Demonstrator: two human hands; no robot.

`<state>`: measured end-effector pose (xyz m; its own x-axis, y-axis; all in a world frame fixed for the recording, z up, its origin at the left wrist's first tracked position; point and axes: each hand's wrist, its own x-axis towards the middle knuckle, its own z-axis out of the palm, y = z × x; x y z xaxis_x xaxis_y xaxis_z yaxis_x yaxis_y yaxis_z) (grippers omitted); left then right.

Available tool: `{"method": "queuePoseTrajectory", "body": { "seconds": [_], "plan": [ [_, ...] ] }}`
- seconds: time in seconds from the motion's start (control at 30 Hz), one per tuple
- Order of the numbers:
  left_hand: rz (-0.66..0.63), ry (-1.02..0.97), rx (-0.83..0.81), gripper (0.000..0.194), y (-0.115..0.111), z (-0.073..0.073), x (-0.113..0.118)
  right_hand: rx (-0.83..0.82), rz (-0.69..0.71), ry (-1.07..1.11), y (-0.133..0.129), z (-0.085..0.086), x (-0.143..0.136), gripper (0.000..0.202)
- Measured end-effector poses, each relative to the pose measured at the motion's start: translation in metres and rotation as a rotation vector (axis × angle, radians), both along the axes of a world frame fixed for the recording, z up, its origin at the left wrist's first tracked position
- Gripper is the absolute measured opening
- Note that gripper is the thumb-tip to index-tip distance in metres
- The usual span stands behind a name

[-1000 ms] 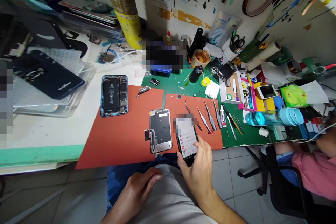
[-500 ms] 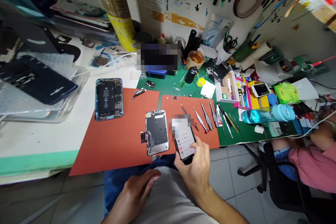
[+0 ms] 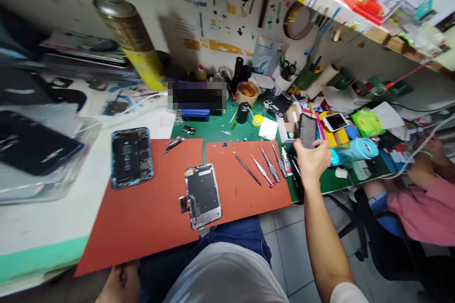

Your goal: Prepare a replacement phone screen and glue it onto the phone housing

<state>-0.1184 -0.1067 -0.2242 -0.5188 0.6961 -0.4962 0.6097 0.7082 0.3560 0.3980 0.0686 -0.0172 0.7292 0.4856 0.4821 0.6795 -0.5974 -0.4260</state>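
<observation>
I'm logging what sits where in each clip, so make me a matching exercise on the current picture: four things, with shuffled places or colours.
Things
1. handheld phone
2. opened phone body
3. detached screen panel
4. water bottle

Places or colours
A. lying across the gap between two red mats
B. light blue and see-through
C. in the grip of the right hand
D. partly on a red mat's edge, partly on the white tabletop

Right pairs: 1-C, 2-D, 3-A, 4-B
</observation>
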Motion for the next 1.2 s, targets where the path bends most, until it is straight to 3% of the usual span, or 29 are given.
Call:
{"method": "queuePoseTrajectory", "body": {
  "seconds": [0.1,0.17,0.27,0.33,0.47,0.57,0.63,0.67,0.7,0.73,0.8,0.93,1.2],
  "plan": [
    [0.147,0.024,-0.074,0.043,0.001,-0.017,-0.012,-0.01,-0.034,0.052,0.024,-0.01,0.021,0.047],
    [0.203,-0.014,-0.102,0.035,0.005,-0.027,-0.01,-0.016,-0.032,0.086,0.03,-0.015,0.026,0.05],
    [0.19,-0.107,-0.062,0.041,0.01,-0.035,-0.003,-0.025,-0.005,0.134,0.032,-0.02,0.03,0.053],
    [0.165,-0.155,-0.032,0.042,0.008,-0.03,0.0,-0.029,0.032,0.168,0.03,-0.018,0.03,0.053],
    [0.05,-0.261,0.056,0.038,-0.013,0.006,0.01,-0.001,0.139,0.238,0.007,-0.003,0.008,0.043],
    [-0.074,-0.389,0.126,0.034,-0.033,0.052,0.033,0.001,0.284,0.382,-0.035,0.006,-0.043,0.046],
    [-0.148,-0.523,0.168,0.04,-0.036,0.089,0.057,-0.09,0.462,0.581,-0.066,0.005,-0.088,0.05],
    [-0.128,-0.65,0.218,0.043,-0.033,0.108,0.07,-0.151,0.563,0.742,-0.079,0.003,-0.11,0.05],
    [-0.075,-0.772,0.263,0.046,-0.027,0.126,0.082,-0.192,0.638,1.082,-0.089,0.001,-0.129,0.051],
    [0.006,-0.86,0.317,0.05,-0.019,0.142,0.093,-0.192,0.621,1.33,-0.095,-0.001,-0.146,0.054],
    [0.156,-0.994,0.395,0.059,-0.001,0.165,0.112,-0.163,0.546,1.551,-0.1,-0.004,-0.168,0.061],
    [0.298,-1.153,0.41,0.071,0.023,0.18,0.13,-0.167,0.489,1.561,-0.094,0.0,-0.181,0.061],
    [0.363,-1.289,0.387,0.085,0.029,0.193,0.137,-0.154,0.531,1.523,-0.092,0.0,-0.193,0.061]
  ]
}}
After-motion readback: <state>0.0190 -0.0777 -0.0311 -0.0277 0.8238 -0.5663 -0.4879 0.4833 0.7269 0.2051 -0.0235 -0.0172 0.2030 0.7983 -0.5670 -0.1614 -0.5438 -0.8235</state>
